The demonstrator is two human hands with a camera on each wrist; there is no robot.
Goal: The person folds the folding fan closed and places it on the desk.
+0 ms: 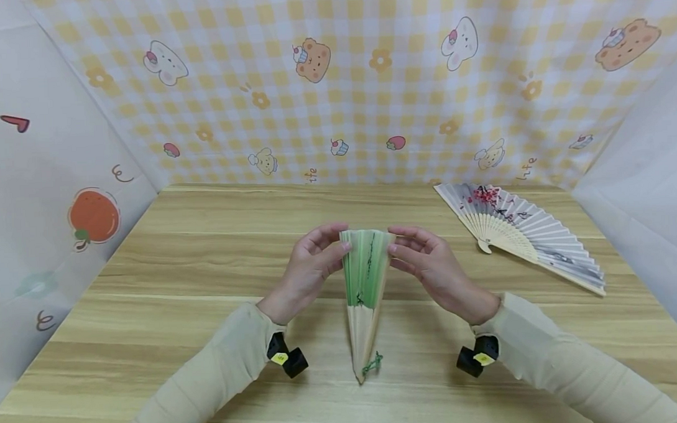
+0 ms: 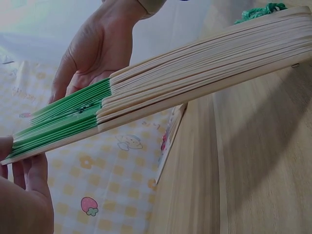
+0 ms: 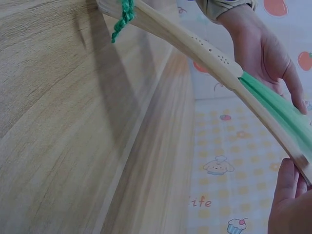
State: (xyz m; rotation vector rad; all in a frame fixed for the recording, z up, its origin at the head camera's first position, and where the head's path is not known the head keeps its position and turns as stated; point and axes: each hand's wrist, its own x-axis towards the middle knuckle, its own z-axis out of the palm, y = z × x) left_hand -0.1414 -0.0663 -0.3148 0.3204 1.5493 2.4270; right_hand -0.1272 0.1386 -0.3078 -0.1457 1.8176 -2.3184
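Green fan (image 1: 367,269), one, partly spread: I have it between both hands above the tabletop (image 1: 125,349), narrow end nearest me. Green cord (image 1: 373,363), attached at that end. Left hand (image 1: 307,268): fingers pinching the fan's upper left edge. Right hand (image 1: 438,273): fingers pinching its upper right edge. White fan (image 1: 543,229), spread, farther off, right side. Checked cloth (image 1: 346,105), hanging behind.

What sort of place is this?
It looks like a small enclosed booth, perhaps for filming tabletop work: a wood-grain table stands against a yellow-checked cartoon cloth, and small black devices, possibly cameras, sit at both wrists.
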